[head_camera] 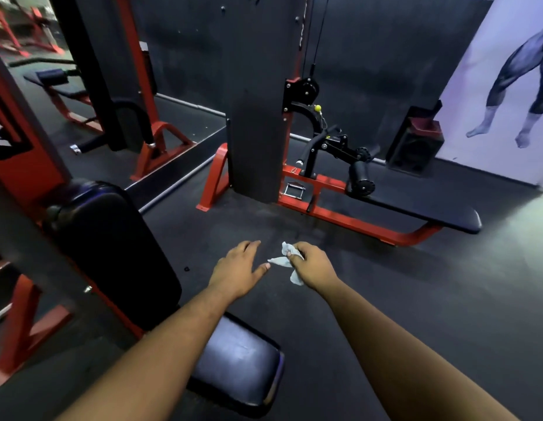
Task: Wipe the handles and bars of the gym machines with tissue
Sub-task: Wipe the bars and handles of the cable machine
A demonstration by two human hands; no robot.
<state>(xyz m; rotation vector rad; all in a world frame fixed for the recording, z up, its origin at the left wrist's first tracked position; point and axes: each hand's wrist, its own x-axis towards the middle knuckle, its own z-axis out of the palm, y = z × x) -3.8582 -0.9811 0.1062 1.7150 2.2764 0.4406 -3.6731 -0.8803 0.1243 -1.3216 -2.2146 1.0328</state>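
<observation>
My right hand [311, 264] is shut on a crumpled white tissue [283, 259], held out over the dark floor. My left hand [238, 270] is beside it, flat, fingers apart, holding nothing; its thumb tip is close to the tissue. Ahead stands a red-framed cable row machine [352, 221] with a black bench pad [422, 211], a black lever arm with roller pads [359, 177] and a chrome handle [294, 189] lying on the frame. Neither hand touches any machine.
A black backrest pad [112, 253] on a red frame rises at my left, with its seat pad [236, 360] under my forearms. A wall mirror [91, 95] reflects more machines at the back left. A black speaker box [415, 144] sits on the floor by the poster wall.
</observation>
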